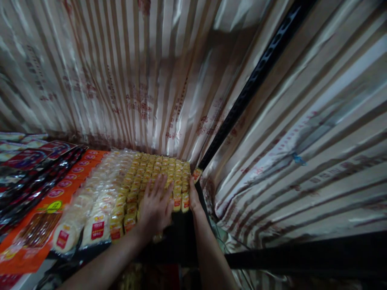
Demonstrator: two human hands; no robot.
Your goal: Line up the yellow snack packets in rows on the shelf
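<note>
Small yellow-wrapped snack packets (157, 163) stand in tight rows on a dark shelf (181, 237). My left hand (155, 205) lies palm down over the front part of these rows, fingers spread and stretched out. Along the right side of the rows, my right hand (195, 195) is held edge-on with fingers pointing away, touching the outermost row. One packet (197, 174) is at its fingertips, beside the post; whether the fingers touch it is unclear. Beneath my left palm, some packets are hidden.
Clear-wrapped round white packs (96, 227) line up left of the yellow rows. Further left are orange snack bags (60, 189) and dark shiny packages (18, 181). A black perforated post (242, 96) rises at the shelf's right corner. Striped printed sheeting (136, 72) hangs behind.
</note>
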